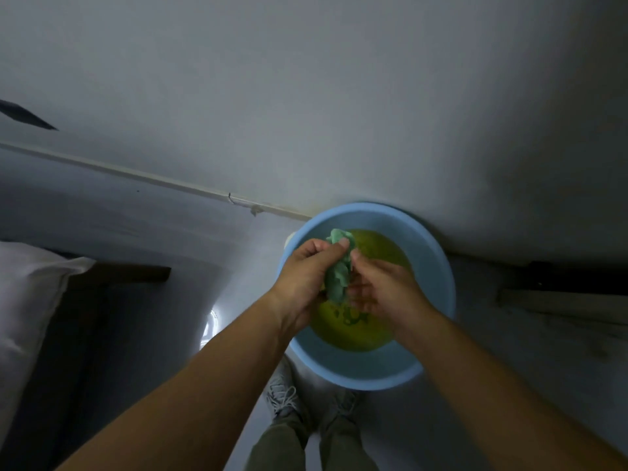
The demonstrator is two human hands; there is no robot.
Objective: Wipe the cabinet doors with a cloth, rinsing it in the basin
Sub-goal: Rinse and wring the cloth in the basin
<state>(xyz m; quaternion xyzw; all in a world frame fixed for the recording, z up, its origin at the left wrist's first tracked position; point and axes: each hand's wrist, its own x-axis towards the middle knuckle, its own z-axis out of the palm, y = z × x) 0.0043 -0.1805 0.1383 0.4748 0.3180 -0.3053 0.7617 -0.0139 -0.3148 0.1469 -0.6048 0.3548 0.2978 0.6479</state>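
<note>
Both forearms reach down over blue basin (367,372); left hand (306,277) and right hand (384,287) grip bunched green cloth (338,273), long axis upright.

The green cloth (337,273) is bunched into a wet, crumpled wad, gripped between the left hand (306,277) and right hand (382,288) just above the water (353,334). Beneath it the round pale-blue basin (373,377) sits on the floor (176,232), holding yellowish-green water.
</note>
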